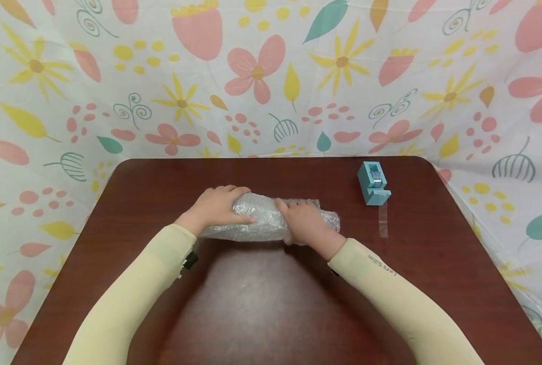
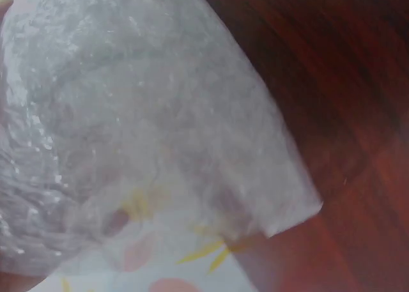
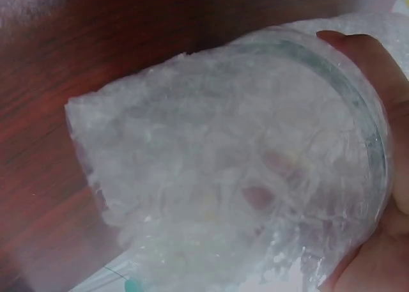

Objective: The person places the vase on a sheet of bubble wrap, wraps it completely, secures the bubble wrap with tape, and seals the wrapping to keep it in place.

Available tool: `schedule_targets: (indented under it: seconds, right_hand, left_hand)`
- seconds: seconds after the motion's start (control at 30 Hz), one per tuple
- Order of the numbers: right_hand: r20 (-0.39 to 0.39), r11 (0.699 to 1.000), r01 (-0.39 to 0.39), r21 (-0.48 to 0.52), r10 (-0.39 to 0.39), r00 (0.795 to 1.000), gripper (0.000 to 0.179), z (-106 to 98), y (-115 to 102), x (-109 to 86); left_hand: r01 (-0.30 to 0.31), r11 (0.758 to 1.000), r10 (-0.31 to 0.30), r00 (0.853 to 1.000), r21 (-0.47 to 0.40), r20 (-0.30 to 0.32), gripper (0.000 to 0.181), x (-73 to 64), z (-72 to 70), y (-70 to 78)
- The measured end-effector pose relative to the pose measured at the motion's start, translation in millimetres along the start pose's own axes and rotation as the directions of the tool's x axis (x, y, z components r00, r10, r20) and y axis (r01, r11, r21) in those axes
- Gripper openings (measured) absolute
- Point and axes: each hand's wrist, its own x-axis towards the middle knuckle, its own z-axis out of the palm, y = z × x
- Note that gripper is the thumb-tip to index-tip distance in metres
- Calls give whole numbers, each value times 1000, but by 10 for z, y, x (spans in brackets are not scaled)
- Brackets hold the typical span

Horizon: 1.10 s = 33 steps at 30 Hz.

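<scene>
A bundle of clear bubble wrap [image 1: 265, 219] lies across the far half of the table, rolled round something with a curved, greenish, glass-like rim [image 3: 358, 97] that shows through in the right wrist view. My left hand [image 1: 218, 205] grips the bundle's left part, fingers over the far side and thumb on top. Farther right, my right hand [image 1: 306, 223] holds it with the fingers over the top. Loose bubble wrap [image 2: 255, 170] sticks out past the left end in the left wrist view. Another flap juts beyond the right hand. The wrapped thing itself is mostly hidden.
A light blue tape dispenser [image 1: 372, 183] stands at the back right of the dark wooden table [image 1: 252, 304]. From its front a strip of clear tape [image 1: 383, 222] runs onto the tabletop. A flower-patterned cloth [image 1: 257, 116] hangs behind the table and along its sides.
</scene>
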Motion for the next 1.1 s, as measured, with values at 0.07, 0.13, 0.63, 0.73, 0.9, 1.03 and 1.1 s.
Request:
schedule_targets:
  seconds: [0.07,0.13,0.63,0.73,0.9,1.03,1.1]
  right_hand:
    - [21,1000,-1,23,1,1000,102,-9,9,35]
    - [30,999,-2,39,0,1000,102,-10,20,49]
    - [95,998,1,69,-8,995,101,-62,59,91]
    - [122,997,-5,79,-5,992,101,-80,71,122]
    - [174,994,-20,109,1,985,100,-106,111,182]
    - [199,990,-24,138,-4,980,99,-104,155,227]
    - [221,987,-31,156,-4,975,100,-104,179,249]
  left_hand:
    - [0,995,3,1000,100,-31,87,-29,-26,37]
    - [1,982,9,999,189,-53,88,-53,-35,83]
    - [-108,920,175,973,376,-148,105,-113,244,421]
    - [-108,902,192,967,418,-166,107,-115,306,420]
    - [-107,882,219,955,458,-198,111,-133,361,424]
    - [-112,861,238,951,497,-197,116,-148,414,409]
    - [-112,847,249,947,519,-203,118,-140,441,396]
